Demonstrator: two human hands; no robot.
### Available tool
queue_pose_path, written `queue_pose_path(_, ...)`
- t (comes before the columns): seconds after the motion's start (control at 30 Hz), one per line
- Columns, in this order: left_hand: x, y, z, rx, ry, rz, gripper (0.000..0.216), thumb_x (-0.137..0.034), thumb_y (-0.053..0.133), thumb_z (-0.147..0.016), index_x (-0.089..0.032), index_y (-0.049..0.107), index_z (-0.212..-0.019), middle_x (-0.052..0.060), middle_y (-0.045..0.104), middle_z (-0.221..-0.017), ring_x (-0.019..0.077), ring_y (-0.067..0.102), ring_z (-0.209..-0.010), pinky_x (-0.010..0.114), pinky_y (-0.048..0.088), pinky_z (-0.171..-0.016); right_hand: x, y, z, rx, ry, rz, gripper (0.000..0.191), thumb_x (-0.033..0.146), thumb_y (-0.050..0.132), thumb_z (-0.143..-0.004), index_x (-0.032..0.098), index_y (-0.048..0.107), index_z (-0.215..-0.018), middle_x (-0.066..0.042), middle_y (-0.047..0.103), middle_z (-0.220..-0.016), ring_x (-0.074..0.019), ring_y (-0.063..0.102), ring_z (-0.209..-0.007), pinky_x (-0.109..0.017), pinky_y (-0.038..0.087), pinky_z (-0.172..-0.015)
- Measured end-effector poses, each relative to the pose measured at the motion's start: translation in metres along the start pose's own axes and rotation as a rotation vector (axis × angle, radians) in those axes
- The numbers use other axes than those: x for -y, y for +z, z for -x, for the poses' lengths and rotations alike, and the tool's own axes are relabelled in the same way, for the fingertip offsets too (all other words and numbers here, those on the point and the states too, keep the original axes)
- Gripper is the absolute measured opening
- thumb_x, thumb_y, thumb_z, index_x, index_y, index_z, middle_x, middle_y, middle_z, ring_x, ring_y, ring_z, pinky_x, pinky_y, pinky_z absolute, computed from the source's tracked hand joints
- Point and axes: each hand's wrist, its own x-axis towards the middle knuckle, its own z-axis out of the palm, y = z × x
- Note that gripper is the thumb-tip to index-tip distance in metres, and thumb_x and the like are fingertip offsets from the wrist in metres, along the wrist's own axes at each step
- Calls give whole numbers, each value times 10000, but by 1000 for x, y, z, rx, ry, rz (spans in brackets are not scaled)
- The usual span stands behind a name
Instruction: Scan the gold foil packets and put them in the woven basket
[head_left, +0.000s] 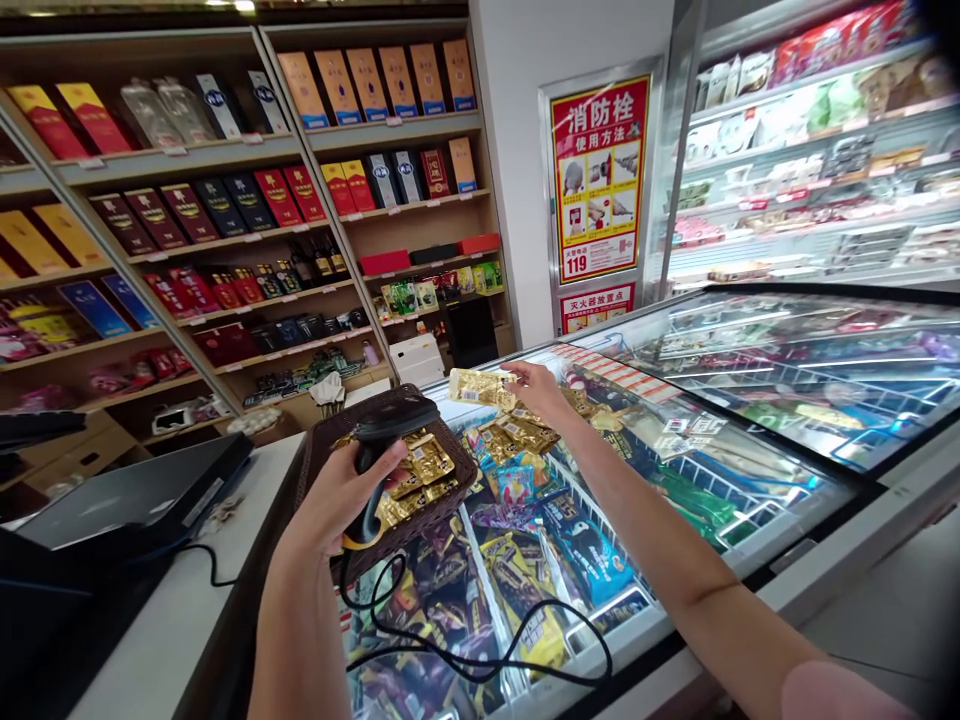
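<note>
My left hand [346,495] is wrapped round the handle of a black barcode scanner [386,428], whose head points toward my right. Its black cable [480,655] loops down over the freezer glass. My right hand [534,385] pinches a gold foil packet [482,388] and holds it up in front of the scanner. Below the scanner sits a dark woven basket [324,438] with several gold packets in it. More gold packets [521,432] lie in a pile on the freezer lid just under my right hand.
A glass-topped chest freezer [750,545] full of ice-cream packs stretches to the right. A white counter [191,600] with a dark till screen [127,500] is at the left. Shelves of boxed goods [247,200] and a chilled cabinet [810,150] stand behind.
</note>
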Motion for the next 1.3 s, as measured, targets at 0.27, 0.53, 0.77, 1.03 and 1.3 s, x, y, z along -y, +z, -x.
queue_pose_path(0.27, 14, 27, -16, 65, 57, -133, 557, -647, 810, -605, -171, 671, -858, 43, 698, -757, 236, 719, -740, 282, 537, -646, -7, -11, -3, -17, 83, -63, 297, 165, 670, -737, 203, 782, -1009, -9, 713, -787, -161, 625, -715, -291, 517, -717)
queue_pose_path(0.53, 21, 34, -23, 96, 58, -136, 552, -649, 798, -622, -176, 657, -870, 48, 692, -755, 250, 720, -759, 292, 518, -649, -7, -10, -3, -5, 95, -65, 300, 167, 672, -744, 198, 779, -1023, -11, 706, -792, -157, 620, -706, -293, 512, -724)
queue_pose_path(0.77, 12, 25, -17, 58, 26, -88, 599, -664, 822, -571, -170, 669, -874, 49, 697, -781, 232, 707, -731, 288, 520, -650, -43, -33, -24, -163, 136, 151, 304, 153, 654, -770, 190, 764, -1051, -45, 749, -898, -196, 679, -810, -342, 519, -830)
queue_pose_path(1.03, 16, -10, -20, -29, -24, -79, 655, -663, 834, -558, -166, 677, -954, 71, 716, -874, 235, 701, -778, 265, 504, -613, -102, -53, -26, -171, 328, 424, 169, 66, 625, -744, 116, 747, -850, -148, 724, -825, -290, 698, -831, -402, 529, -768)
queue_pose_path(1.3, 31, -41, -25, -91, -112, -154, 660, -691, 814, -567, -159, 684, -934, 70, 707, -800, 218, 679, -750, 258, 472, -594, -90, -27, -3, -50, 282, 671, 114, 73, 620, -796, 124, 720, -818, -255, 660, -1039, -407, 593, -1132, -558, 452, -904)
